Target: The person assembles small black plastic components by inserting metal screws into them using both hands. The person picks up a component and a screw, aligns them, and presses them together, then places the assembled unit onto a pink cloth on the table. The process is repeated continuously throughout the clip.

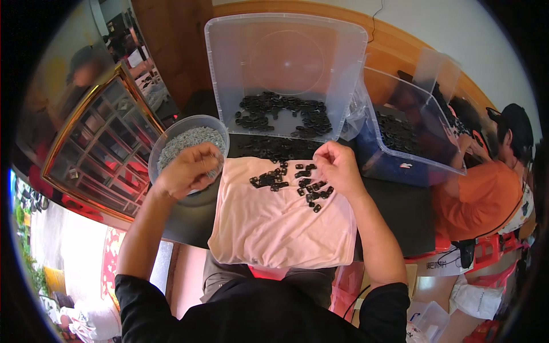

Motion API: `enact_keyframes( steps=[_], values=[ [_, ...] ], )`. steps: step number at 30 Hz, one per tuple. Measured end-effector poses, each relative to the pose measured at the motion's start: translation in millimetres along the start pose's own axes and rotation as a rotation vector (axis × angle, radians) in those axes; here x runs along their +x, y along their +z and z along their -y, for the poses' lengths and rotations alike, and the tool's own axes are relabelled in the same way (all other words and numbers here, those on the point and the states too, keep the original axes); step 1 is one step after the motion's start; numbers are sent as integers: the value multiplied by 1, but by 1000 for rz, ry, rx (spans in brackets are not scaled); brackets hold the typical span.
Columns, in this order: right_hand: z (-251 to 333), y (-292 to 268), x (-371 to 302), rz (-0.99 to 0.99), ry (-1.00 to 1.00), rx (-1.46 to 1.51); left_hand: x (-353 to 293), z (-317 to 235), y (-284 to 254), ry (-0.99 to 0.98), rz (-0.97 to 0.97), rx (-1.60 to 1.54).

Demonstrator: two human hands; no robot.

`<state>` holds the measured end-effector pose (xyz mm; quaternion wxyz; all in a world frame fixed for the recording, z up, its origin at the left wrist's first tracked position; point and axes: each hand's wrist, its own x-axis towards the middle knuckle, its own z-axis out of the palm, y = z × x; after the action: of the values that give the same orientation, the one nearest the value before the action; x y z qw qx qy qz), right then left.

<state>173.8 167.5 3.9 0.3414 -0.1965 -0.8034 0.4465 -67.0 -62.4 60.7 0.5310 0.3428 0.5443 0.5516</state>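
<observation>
Over the edge of a round clear tub (223, 127) is my left hand (191, 167), its fingers curled together. The tub holds many small grey metal pieces (194, 139). My right hand (338, 167) is pinched at the right of the cloth, beside a loose group of small black plastic parts (311, 187). What either hand holds is too small to make out. A second cluster of black parts (269, 180) lies left of that group. Both rest on a pale pink cloth (280, 228) spread over the near side of the dark table.
Behind the cloth, a large clear bin (286, 63) lies on its side, with black parts (283, 114) inside and spilling out in front. Another clear bin (420, 151) of black parts stands to the right. Beyond it sits a person in orange (486, 191). A glazed gold-framed door (103, 143) is at left.
</observation>
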Motion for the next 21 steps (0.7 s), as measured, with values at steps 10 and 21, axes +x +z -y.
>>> enact_keyframes(
  steps=[10, 21],
  values=[
    [59, -36, -6, -327, -520, -455, 21, 65, 75, 311, 132, 810],
    [54, -103, -75, -363, -103, -403, 8, 62, 77, 383, 115, 958]
  ],
)
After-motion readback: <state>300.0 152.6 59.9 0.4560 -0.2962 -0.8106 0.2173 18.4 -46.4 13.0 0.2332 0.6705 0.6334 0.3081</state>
